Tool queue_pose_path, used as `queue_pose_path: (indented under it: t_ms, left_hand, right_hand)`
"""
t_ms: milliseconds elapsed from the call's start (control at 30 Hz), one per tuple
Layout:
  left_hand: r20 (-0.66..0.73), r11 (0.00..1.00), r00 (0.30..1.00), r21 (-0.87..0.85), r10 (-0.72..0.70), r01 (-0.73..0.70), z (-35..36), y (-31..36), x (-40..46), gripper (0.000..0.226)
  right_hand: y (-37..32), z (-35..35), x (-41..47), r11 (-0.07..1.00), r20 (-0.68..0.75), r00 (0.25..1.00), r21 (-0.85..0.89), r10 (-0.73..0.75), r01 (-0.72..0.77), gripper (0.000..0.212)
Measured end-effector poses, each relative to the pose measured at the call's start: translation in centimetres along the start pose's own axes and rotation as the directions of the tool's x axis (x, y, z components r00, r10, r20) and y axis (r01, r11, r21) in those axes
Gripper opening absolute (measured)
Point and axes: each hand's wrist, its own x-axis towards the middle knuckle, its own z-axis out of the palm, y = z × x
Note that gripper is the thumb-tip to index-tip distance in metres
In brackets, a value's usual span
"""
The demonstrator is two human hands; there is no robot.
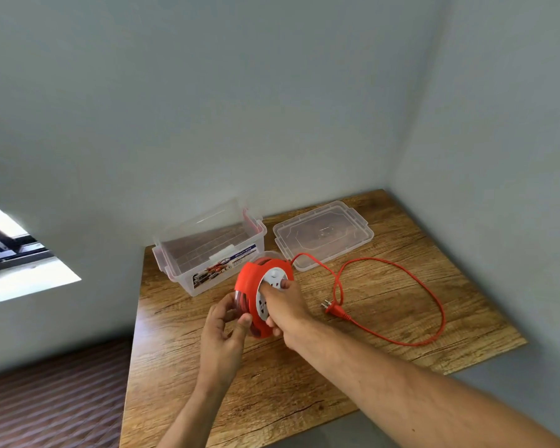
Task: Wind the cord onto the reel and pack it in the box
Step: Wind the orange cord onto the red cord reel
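Left hand grips reel rim, right hand pinches its white hub. Loose cord lies right of hands w/ a crossed loop, could snag while winding. Box just beyond.

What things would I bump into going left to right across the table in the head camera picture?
Clear box → left hand → orange reel → right hand → lid and plug → loose loop of orange cord.
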Motion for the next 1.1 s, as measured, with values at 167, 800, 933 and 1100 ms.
queue_pose_path:
  t_ms: [167,800,933,1100]
  left_hand:
    - [-0.088,0.994,0.996,0.108,0.017,-0.008,0.0,1.3,1.5,0.02]
    - [0.243,0.919,0.897,0.239,-0.368,0.312,-4.9,4.0,6.1,0.02]
    - [0.276,0.924,0.891,0.235,-0.36,0.3,-5.2,4.3,6.4,0.02]
    - [0.275,0.941,0.904,0.178,-0.327,0.287,-4.5,4.9,6.3,0.02]
  right_hand:
    - [-0.7,0.0,-0.6,0.998,0.134,0.99,-0.034,0.054,-0.05,0.034]
    - [-2.2,-7.0,1.0,-0.642,0.974,0.224,-0.183,-0.017,0.744,0.067]
    - [-2.1,-5.9,0.5,-0.594,0.956,0.287,-0.266,-0.061,0.759,0.068]
    - [-3.1,-5.4,0.1,-0.622,0.938,0.346,-0.287,-0.028,0.729,0.065]
